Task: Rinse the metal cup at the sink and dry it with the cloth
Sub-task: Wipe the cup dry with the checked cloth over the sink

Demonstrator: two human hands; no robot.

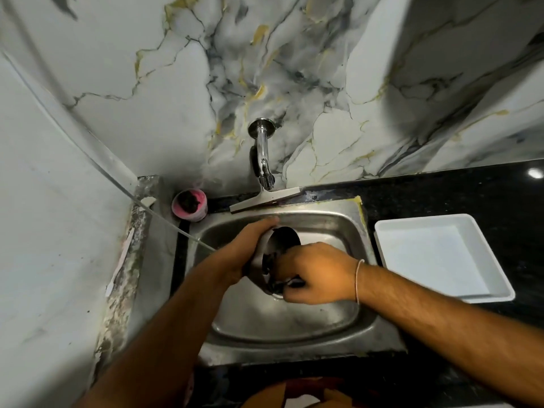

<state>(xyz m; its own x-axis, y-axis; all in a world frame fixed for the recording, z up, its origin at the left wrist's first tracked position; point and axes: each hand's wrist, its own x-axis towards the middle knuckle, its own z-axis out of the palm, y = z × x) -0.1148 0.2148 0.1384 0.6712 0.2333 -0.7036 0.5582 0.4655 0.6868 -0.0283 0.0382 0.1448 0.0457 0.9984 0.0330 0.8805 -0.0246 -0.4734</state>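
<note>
Over the steel sink [323,222] my left hand [247,248] grips a metal cup [282,240] from its left side, tilted so its dark mouth faces right and away from me. My right hand [318,272] is closed around a dark scrubber or cloth [276,282] pressed against the cup's lower rim. Part of the cup is hidden by both hands. The chrome tap [263,160] stands on the wall above the sink, and I see no water running from it.
A white rectangular tray [474,234] lies on the black counter [441,195] right of the sink. A pink tub [190,204] with a dark scrubber sits at the sink's back left corner. A white squeegee [265,200] rests along the back rim. Walls close in at left and behind.
</note>
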